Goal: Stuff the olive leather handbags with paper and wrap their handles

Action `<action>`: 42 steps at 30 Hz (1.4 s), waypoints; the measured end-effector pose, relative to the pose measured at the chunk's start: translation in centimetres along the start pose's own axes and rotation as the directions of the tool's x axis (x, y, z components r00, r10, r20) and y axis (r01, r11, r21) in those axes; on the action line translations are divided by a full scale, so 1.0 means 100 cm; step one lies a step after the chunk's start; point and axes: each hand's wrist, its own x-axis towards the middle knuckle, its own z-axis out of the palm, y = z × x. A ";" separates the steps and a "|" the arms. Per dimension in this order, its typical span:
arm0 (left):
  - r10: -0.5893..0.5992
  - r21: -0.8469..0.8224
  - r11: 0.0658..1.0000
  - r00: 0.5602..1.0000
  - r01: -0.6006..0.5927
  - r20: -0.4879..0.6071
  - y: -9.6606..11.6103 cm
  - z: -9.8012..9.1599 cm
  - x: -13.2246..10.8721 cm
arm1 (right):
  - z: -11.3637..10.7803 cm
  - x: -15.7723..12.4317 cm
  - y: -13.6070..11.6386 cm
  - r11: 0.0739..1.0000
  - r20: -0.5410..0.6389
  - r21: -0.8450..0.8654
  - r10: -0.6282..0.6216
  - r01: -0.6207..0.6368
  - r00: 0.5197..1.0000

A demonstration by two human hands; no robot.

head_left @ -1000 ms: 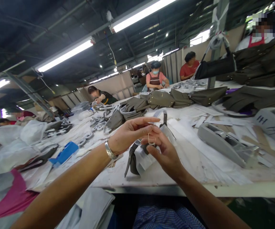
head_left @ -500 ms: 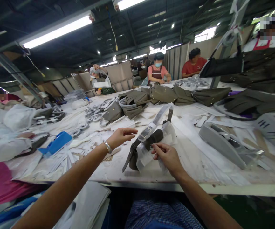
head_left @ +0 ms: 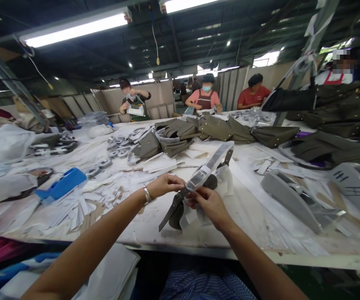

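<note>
Dark, smooth strap (head_left: pixel 175 205), leather-like, lies on the pale, scuffed surface (head_left: pixel 148 227) in front of the person; a clear, crinkled film wraps its rectangular buckle (head_left: pixel 196 179). Long axis runs slantwise: tapered tail points near-left, wrapped stretch points far-right. Olive curled flap (head_left: pixel 176 216) beside the tail. Left hand (head_left: pixel 169 184): fingers drawn narrow, tips at the strap's left side; cannot tell whether they grip. Right hand (head_left: pixel 209 203): fingers bent in close below the buckle, tips partly hidden; cannot tell what they hold. Tail end sits near the surface's front edge, bare room left of it. Flat paper strips (head_left: pixel 76 210) scatter farther left; angular grey tape dispenser (head_left: pixel 287 196) stands well apart, right.
</note>
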 end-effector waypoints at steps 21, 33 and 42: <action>0.027 -0.155 0.986 0.977 -0.061 -0.212 0.006 0.026 -0.043 | 0.004 -0.034 -0.021 0.747 -0.005 -0.452 -0.548 0.487 0.836; 0.141 -0.248 0.946 0.953 -0.210 -0.268 0.026 0.030 -0.045 | 0.015 -0.015 -0.055 0.725 0.077 -0.597 -0.375 0.344 0.924; 0.134 -0.220 0.954 0.946 -0.204 -0.294 0.029 0.039 -0.047 | 0.011 -0.011 -0.048 0.675 0.014 -0.678 -0.384 0.291 0.923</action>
